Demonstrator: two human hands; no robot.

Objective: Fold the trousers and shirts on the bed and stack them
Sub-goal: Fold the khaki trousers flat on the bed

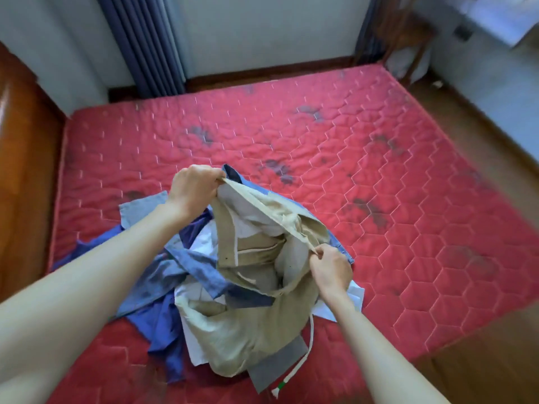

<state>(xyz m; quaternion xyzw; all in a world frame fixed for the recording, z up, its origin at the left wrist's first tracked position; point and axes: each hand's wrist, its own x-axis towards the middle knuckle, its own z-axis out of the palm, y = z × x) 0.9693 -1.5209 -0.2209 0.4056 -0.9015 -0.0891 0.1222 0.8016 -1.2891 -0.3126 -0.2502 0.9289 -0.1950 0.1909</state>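
Beige trousers (248, 325) hang lifted above a heap of clothes on the red mattress (379, 176). My left hand (194, 189) grips one end of their waistband, raised and to the left. At the other end, lower and to the right, my right hand (329, 268) pinches the waistband. The waist gapes between my hands and shows white pocket linings. A white drawstring (302, 361) with a green tip dangles below. Underneath lie crumpled blue shirts (163, 287), a white garment (354, 298) and a grey piece (274, 365).
The quilted mattress stretches bare to the far side and to the right. A wooden headboard (20, 176) borders the left. Blue curtains (143, 45) and a wall stand behind the bed. Wooden floor (478, 135) runs along the right side.
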